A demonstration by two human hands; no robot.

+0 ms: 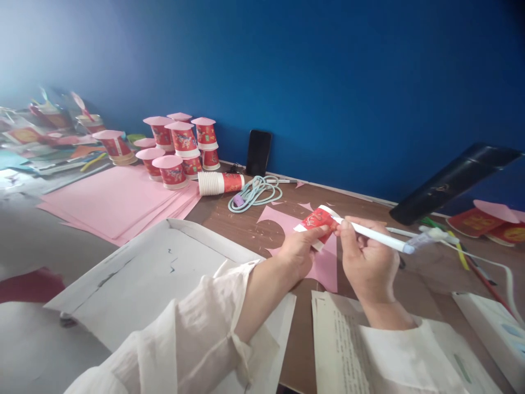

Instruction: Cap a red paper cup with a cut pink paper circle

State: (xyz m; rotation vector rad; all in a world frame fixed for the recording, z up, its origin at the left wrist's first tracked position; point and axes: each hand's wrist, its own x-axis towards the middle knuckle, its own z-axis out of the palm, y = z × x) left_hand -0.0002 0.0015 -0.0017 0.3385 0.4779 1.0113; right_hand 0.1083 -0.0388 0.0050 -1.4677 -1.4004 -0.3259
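My left hand point(301, 249) is closed around a red paper cup point(318, 220) with a white rim, tilted on its side above the table. In my right hand point(369, 262) is a white pen point(375, 236), its front end against the right side of the cup. The fingertips of both hands come close together there, and the exact tip is hidden. Below the cup lies a sheet of pink paper point(326, 271) with curved pieces cut out of it. A stack of nested paper cups point(221, 183) rests sideways to the left, beside a coiled pale cable point(260, 194).
Several red cups point(182, 141) with pink cone tops stand at the back left, near pink sheets point(102, 200). A black phone point(258, 153) leans on the blue wall. A dark cylinder point(451, 180) leans at right. White paper point(156, 273) and a printed booklet point(336, 334) lie in front.
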